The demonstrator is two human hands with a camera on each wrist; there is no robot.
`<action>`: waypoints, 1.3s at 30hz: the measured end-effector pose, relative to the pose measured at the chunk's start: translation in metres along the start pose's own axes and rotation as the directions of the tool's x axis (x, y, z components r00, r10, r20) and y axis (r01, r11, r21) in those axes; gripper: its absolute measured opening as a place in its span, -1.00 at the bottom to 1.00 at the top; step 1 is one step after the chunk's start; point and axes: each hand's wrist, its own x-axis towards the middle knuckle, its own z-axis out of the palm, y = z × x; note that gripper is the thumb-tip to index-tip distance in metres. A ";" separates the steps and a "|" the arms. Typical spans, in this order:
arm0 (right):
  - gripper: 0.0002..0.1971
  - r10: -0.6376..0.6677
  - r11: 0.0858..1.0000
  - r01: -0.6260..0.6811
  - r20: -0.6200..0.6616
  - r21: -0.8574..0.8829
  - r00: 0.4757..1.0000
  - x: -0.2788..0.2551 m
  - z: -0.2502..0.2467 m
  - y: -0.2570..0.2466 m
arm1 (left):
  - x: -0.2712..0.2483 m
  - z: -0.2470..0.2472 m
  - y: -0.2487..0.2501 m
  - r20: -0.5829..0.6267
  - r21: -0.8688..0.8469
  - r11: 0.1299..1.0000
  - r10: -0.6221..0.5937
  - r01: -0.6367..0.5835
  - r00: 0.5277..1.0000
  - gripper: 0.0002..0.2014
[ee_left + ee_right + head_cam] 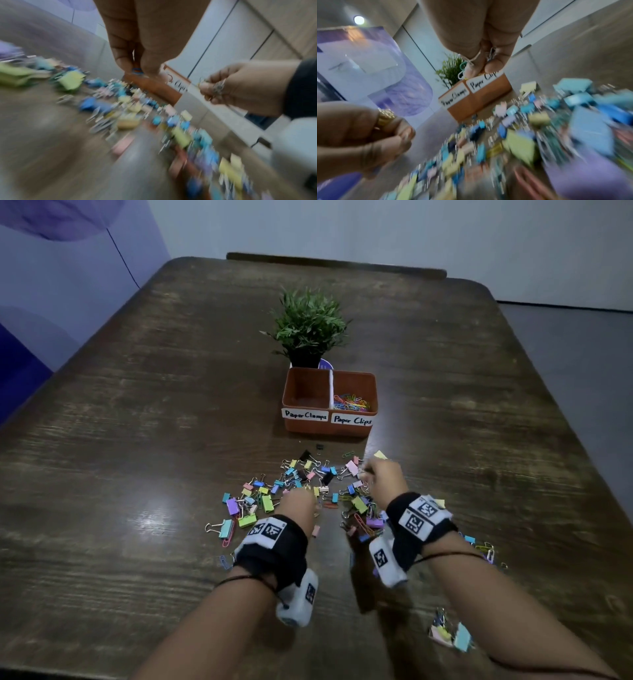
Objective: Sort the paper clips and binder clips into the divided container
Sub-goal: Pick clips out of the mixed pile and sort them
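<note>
Wooden table (pixel 137 440): paper clips (pixel 491 54) between right hand (pixel 387 477) fingertips.

Bare tabletop (pixel 137 440) at frame left and right; clip pile (pixel 301 487) centre, container (pixel 329 426) and plant (pixel 310 326) beyond.

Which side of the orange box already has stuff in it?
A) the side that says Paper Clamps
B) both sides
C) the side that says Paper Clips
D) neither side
C: in the head view, the colourful paper clips lie only in the right half of the orange box, above the "Paper Clips" label, while the half above the "Paper Clamps" label shows only bare floor.
</note>
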 end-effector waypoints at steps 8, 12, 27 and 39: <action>-0.83 -0.033 0.999 0.034 -0.190 0.001 0.981 0.112 -0.064 -0.028 | 0.063 -0.078 0.113 -0.383 -0.213 0.916 0.243 -0.341 0.891 -0.94; -0.86 -0.053 0.997 0.046 -0.146 -0.056 0.988 0.157 -0.066 -0.022 | 0.110 -0.092 0.137 -0.404 -0.066 0.959 0.227 -0.275 0.886 -0.83; -0.61 -0.259 0.963 0.260 0.030 -0.067 0.966 0.128 -0.061 -0.008 | 0.081 -0.077 0.110 -0.461 0.200 0.858 0.508 -0.472 0.728 -0.70; -0.48 -0.005 0.913 0.137 0.325 -0.384 0.946 -0.018 0.010 0.087 | 0.018 0.057 0.014 0.347 0.632 0.587 0.368 -0.505 0.862 -0.37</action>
